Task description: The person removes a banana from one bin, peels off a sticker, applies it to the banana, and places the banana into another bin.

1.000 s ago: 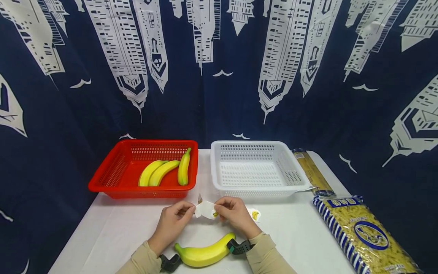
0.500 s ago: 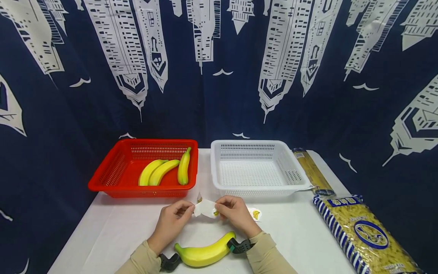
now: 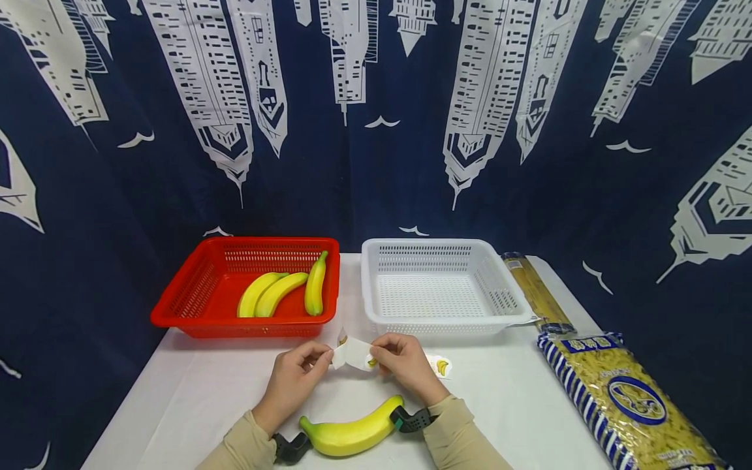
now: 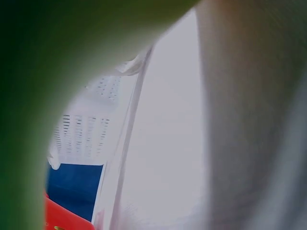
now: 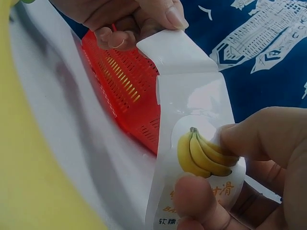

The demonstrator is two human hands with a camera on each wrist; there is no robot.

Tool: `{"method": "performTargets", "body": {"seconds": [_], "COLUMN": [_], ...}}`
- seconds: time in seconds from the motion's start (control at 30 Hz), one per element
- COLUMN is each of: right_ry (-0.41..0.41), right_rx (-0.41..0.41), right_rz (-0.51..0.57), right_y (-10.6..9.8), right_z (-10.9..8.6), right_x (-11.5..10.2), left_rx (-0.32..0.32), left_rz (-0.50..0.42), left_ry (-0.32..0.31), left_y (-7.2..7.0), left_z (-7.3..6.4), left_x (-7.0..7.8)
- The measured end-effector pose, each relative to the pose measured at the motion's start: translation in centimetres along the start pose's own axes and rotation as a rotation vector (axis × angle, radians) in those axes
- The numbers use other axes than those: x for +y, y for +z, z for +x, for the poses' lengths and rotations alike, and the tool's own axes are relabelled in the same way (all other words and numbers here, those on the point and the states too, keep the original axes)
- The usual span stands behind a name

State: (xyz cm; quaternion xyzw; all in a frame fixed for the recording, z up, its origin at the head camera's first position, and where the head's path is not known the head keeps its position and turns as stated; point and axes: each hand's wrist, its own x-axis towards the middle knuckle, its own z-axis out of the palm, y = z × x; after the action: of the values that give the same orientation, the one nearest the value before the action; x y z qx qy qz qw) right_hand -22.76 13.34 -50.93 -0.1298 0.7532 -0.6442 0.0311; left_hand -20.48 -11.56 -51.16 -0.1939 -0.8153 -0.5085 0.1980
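My left hand (image 3: 296,380) pinches the left end of a white strip of banana stickers (image 3: 355,353) between thumb and finger. With thumb and fingers my right hand (image 3: 409,367) grips the strip further along, at a sticker (image 5: 204,153) printed with bananas and lettering. The bare backing paper (image 5: 192,91) bends between the hands. Past the right hand another printed banana shows on the strip's end (image 3: 440,367). One yellow banana (image 3: 350,436) lies on the table below, between the wrists. Blur fills much of the left wrist view, which shows neither the left fingers nor the strip.
A red basket (image 3: 247,329) with several bananas (image 3: 283,294) stands at the back left. Right of it is a white basket (image 3: 440,321). A long pasta packet (image 3: 537,294) and a larger pasta bag (image 3: 631,401) lie along the table's right side.
Both hands keep their hold and stay almost in place. The strip's right end has shifted slightly to the right. The head view has tilted very slightly.
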Motion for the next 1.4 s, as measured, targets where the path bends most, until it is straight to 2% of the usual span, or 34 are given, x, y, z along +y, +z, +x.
{"method": "performTargets", "body": {"seconds": [0.7, 1.4], "right_ry": [0.022, 0.089], "right_rx": [0.057, 0.152], "right_rz": [-0.031, -0.038], "right_y": [0.08, 0.02], "right_z": [0.17, 0.19], "right_x": [0.2, 0.26], "left_rx": [0.035, 0.024], "left_rz": [-0.027, -0.039], "left_ry": [0.021, 0.016], "left_y": [-0.03, -0.08], "left_z": [0.06, 0.03], "left_x": [0.0, -0.12]}}
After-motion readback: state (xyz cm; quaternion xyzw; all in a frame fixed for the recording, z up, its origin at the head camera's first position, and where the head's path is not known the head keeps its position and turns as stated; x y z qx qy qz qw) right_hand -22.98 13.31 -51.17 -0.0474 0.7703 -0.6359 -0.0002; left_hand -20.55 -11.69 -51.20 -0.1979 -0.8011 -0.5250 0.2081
